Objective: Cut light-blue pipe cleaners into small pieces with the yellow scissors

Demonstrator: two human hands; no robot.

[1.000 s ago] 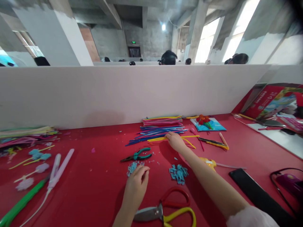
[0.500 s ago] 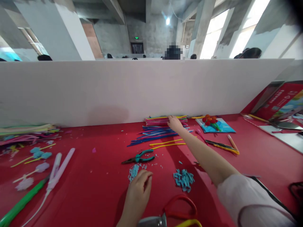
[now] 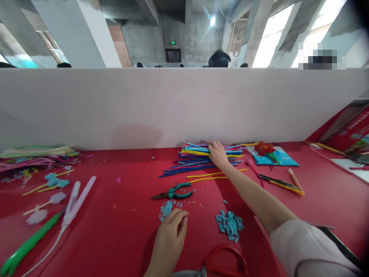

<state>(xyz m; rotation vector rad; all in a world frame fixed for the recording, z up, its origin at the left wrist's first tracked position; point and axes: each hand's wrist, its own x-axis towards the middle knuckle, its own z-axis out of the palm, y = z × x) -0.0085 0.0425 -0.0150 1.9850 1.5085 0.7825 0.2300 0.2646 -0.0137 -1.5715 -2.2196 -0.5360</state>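
Observation:
My right hand point(image 3: 218, 154) reaches to the back of the red table, its fingers curled down on a bundle of coloured pipe cleaners point(image 3: 198, 149). What lies under the fingertips is hidden. Blue stems point(image 3: 181, 168) spread just in front of the bundle, and two yellow stems point(image 3: 206, 177) lie nearer. My left hand point(image 3: 172, 231) rests near the front, thumb and fingers bent close together; whether anything is between them cannot be made out. Small blue clippings point(image 3: 166, 209) are beside its fingertips. A pile of cut blue pieces point(image 3: 230, 224) lies to its right.
Teal-handled pliers point(image 3: 173, 191) lie mid-table and red-handled scissors point(image 3: 226, 256) at the front edge. A hot tool point(image 3: 73, 206) with a cable and a green item point(image 3: 31, 240) are at left. A blue packet point(image 3: 284, 157) is back right, before a white partition point(image 3: 129, 104).
My right hand has pushed into the bundle, where light blue and yellow stems now lie on top. My left hand keeps its pose. The view has shifted slightly.

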